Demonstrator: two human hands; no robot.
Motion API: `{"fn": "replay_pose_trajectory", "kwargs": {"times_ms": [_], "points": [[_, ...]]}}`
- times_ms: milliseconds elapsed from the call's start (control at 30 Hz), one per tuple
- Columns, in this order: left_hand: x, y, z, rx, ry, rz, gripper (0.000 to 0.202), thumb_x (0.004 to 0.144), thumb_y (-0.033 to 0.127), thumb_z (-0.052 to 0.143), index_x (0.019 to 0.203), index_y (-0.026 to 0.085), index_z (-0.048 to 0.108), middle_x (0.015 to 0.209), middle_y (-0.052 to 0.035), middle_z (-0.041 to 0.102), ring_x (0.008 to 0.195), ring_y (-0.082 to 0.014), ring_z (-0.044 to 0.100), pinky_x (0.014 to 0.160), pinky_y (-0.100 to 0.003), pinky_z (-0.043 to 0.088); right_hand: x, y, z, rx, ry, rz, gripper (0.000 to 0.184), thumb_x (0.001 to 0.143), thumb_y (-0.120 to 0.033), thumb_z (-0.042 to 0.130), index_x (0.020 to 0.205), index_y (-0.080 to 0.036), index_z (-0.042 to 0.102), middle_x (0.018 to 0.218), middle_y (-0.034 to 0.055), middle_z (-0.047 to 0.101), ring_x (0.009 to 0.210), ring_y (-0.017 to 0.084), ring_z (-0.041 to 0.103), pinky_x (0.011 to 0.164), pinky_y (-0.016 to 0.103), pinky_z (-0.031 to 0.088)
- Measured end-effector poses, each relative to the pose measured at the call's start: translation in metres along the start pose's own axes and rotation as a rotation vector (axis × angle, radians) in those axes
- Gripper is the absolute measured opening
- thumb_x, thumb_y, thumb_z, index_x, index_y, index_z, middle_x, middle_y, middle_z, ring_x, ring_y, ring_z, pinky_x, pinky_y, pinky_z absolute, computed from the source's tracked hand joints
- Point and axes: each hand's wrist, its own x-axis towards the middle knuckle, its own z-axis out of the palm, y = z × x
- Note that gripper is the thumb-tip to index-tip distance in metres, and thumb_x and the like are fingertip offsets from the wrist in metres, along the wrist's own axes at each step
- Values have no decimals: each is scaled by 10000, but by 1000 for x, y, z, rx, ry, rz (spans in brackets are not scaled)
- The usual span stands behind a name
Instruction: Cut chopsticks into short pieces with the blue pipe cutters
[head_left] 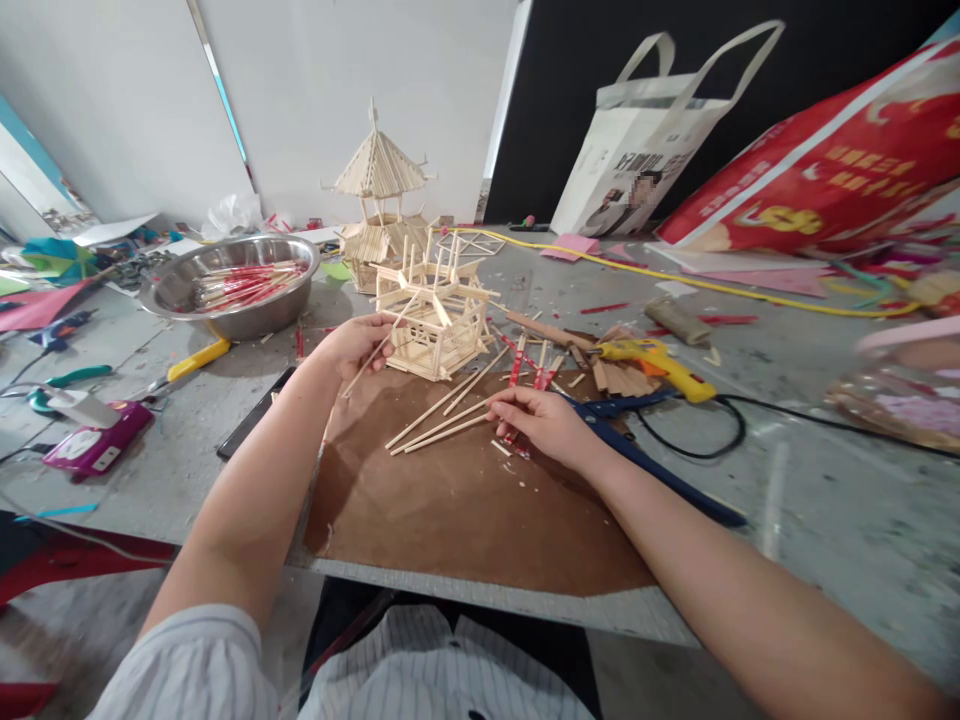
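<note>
My left hand [354, 345] pinches a thin wooden stick [371, 358] that slants down to the left, right beside a small unfinished stick house [437, 315]. My right hand [546, 423] rests with curled fingers on loose wooden sticks [442, 415] and red-wrapped sticks [517, 372] lying on a brown board [465, 510]. Whether the right hand grips one is hidden by its fingers. A finished stick pagoda [379, 200] stands behind the house.
A steel bowl [232, 285] with red sticks sits at left. A yellow glue gun [660, 365] with black cord lies right of the house, over dark blue scissors [637, 450]. A pink device [97, 445], a white tote bag [645, 130] and a red bag [825, 170] lie around.
</note>
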Motion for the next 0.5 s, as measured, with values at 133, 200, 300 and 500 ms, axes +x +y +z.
{"fn": "replay_pose_trajectory", "kwargs": {"times_ms": [133, 200, 300, 500], "points": [[1, -1, -1, -8, -3, 4, 287, 800, 195, 484, 1083, 162, 521, 437, 56, 457, 257, -56, 374, 264, -144, 210, 0, -1, 0, -8, 6, 2, 315, 741, -445, 541, 865, -158, 581, 768, 42, 629, 560, 104, 564, 527, 238, 440], [1, -2, -1, -7, -4, -3, 288, 806, 234, 493, 1085, 169, 521, 435, 57, 456, 255, -54, 370, 263, -141, 198, 0, -1, 0, -18, 6, 5, 312, 744, -442, 539, 870, -159, 582, 771, 42, 630, 565, 106, 567, 529, 239, 441], [2, -3, 0, 2, 0, -25, 293, 813, 279, 493, 1089, 183, 517, 434, 57, 457, 259, -56, 379, 263, -137, 187, -1, -1, 0, -24, 4, 11, 300, 750, -436, 533, 871, -166, 582, 778, 40, 629, 574, 109, 568, 518, 237, 438], [2, -1, 4, 19, 49, -43, 255, 820, 268, 477, 1046, 166, 535, 426, 53, 457, 257, -58, 377, 267, -145, 173, 0, 2, 0, -7, 2, 0, 306, 748, -449, 534, 867, -171, 583, 777, 37, 631, 569, 107, 562, 522, 238, 440]]}}
